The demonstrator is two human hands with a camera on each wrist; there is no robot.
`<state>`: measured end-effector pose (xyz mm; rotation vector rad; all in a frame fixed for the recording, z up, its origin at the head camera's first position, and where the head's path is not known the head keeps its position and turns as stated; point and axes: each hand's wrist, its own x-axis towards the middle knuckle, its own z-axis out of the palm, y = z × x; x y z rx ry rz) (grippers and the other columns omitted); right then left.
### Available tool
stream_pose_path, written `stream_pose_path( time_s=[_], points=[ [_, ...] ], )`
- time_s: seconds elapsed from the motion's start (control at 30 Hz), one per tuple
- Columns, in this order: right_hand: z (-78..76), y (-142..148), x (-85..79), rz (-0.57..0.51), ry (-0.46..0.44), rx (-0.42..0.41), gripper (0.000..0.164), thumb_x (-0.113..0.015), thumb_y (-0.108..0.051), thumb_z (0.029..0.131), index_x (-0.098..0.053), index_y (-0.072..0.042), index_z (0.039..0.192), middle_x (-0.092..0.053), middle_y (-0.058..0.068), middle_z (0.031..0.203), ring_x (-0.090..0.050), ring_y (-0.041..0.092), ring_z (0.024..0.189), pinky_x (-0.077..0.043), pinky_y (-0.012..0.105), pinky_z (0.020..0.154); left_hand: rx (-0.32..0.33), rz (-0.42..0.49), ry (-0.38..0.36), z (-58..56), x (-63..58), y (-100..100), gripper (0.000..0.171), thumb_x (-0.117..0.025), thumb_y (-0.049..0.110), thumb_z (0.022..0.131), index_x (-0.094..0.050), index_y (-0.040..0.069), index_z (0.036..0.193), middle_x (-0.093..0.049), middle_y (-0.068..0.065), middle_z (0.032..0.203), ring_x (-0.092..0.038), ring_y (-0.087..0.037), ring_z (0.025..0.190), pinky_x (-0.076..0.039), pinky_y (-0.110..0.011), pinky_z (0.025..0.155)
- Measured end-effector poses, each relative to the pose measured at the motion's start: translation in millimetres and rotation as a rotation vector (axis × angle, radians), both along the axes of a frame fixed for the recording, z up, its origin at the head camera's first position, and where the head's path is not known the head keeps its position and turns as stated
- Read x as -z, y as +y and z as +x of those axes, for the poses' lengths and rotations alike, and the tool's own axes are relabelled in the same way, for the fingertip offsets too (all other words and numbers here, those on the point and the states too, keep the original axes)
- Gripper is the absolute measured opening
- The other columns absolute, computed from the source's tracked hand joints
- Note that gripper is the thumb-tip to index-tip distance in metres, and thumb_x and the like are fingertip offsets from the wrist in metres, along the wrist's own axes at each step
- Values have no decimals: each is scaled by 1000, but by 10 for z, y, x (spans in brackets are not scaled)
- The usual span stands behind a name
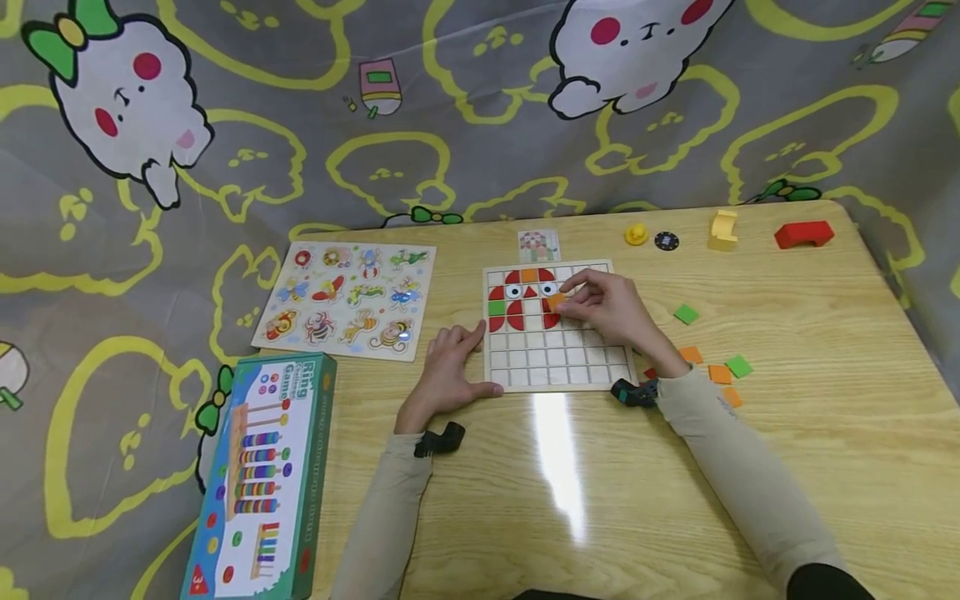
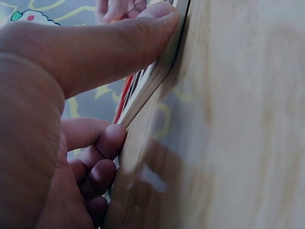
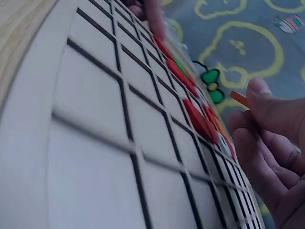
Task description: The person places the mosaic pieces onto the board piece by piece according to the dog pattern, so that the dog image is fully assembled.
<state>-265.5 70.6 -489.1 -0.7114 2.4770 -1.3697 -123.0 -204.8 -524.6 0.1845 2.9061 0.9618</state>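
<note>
A wooden grid board (image 1: 536, 360) lies on the table with red, green, orange and eye-patterned tiles set in its upper left part. My right hand (image 1: 606, 307) pinches an orange square tile (image 1: 556, 302) between thumb and fingertips, over the upper middle of the grid. From the right wrist, the tile (image 3: 239, 98) shows edge-on, held above the board's surface. My left hand (image 1: 444, 377) rests at the board's lower left, thumb straight against the corner and index finger at the left edge. Its thumb (image 2: 119, 45) presses the board's rim in the left wrist view.
Loose green tiles (image 1: 738, 366) and orange tiles (image 1: 718, 374) lie right of the board, partly behind the right forearm. A picture card (image 1: 538, 246) sits behind it. Leftward are an insect puzzle board (image 1: 348, 292) and a game box (image 1: 262, 467). Yellow and red blocks (image 1: 804, 234) stand at the back right.
</note>
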Motion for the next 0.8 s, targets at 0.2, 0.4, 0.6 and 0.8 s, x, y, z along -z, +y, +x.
stream_pose_path(
  time_s=[0.2, 0.4, 0.6, 0.8],
  points=[
    [13, -252, 94, 70, 163, -108, 30, -83, -30, 81, -71, -9, 99, -66, -2, 79, -60, 12, 67, -47, 25, 62, 9, -11, -2, -11, -15, 23, 113, -84, 58, 67, -29, 18, 157, -48, 1, 113, -37, -18, 103, -29, -37, 92],
    [33, -318, 107, 132, 217, -132, 30, -87, -31, 76, -72, -11, 93, -62, 1, 77, -52, 15, 65, -41, 28, 61, 10, -15, -3, -14, -39, 29, 112, -85, 55, 67, -30, 16, 156, -47, 1, 111, -37, -18, 103, -30, -37, 91],
    [31, -329, 100, 155, 263, -150, 32, -87, -33, 76, -74, -11, 96, -63, 4, 82, -51, 14, 69, -41, 30, 64, 3, -25, -5, -15, -41, 11, 113, -85, 57, 67, -29, 17, 156, -46, 2, 110, -36, -18, 103, -29, -37, 91],
    [41, -352, 98, 192, 257, -180, 26, -85, -33, 78, -76, -13, 92, -63, 3, 80, -49, 15, 67, -38, 32, 63, 14, -17, 11, -10, -24, -12, 112, -85, 56, 67, -30, 14, 156, -48, 0, 109, -37, -19, 101, -29, -38, 91]
  ],
)
